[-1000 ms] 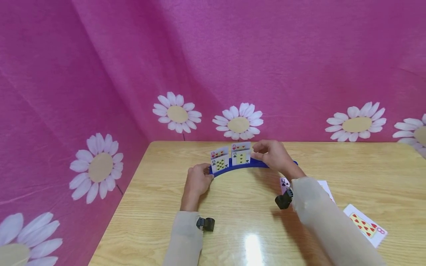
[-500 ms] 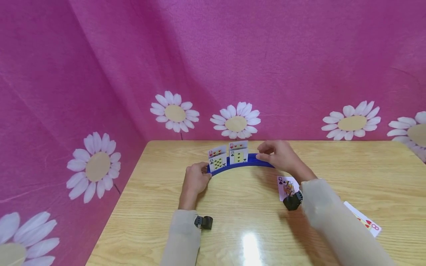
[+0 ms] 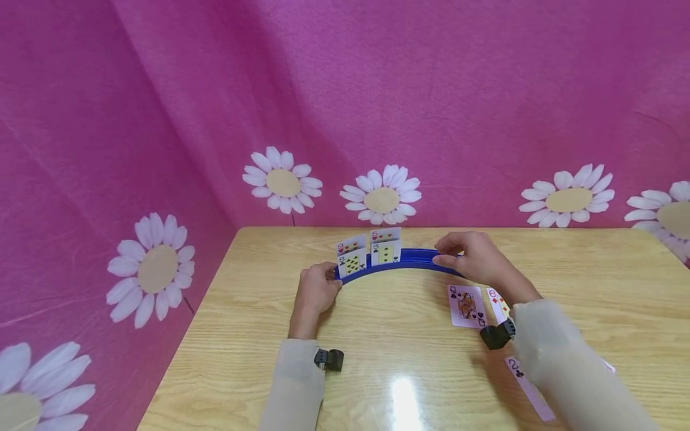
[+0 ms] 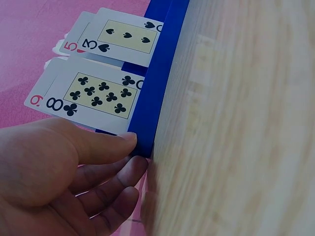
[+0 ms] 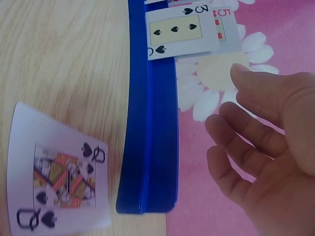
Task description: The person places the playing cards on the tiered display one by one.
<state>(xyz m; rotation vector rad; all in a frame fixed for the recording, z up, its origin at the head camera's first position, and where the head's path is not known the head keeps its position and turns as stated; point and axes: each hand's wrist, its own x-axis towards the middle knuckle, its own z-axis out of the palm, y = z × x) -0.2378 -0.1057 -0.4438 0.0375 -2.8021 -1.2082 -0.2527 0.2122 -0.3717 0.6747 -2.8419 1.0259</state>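
A curved blue card holder [image 3: 423,256] stands on the table. My left hand [image 3: 315,293] pinches its left end between thumb and fingers, seen closely in the left wrist view. In its left half stand an eight of clubs [image 4: 101,96] and a three of spades [image 4: 125,35], each in front of a red-numbered card; the one behind the three is a five of hearts [image 5: 229,29]. My right hand [image 3: 474,257] is at the holder's right end, fingers relaxed and apart, holding nothing. In the right wrist view it is beside the holder's bare slots.
Face up on the table, right of centre, lie a queen of spades [image 3: 466,306], a red diamond card [image 3: 498,304] and a two of clubs [image 3: 528,388]. The right sleeve [image 3: 571,359] partly covers the latter two. A pink flowered cloth [image 3: 458,120] hangs behind the table.
My right hand has moved away from the three and five, rightward along the holder to its right end. More of the queen shows, and the two of clubs has come into view. The left hand keeps its grip.
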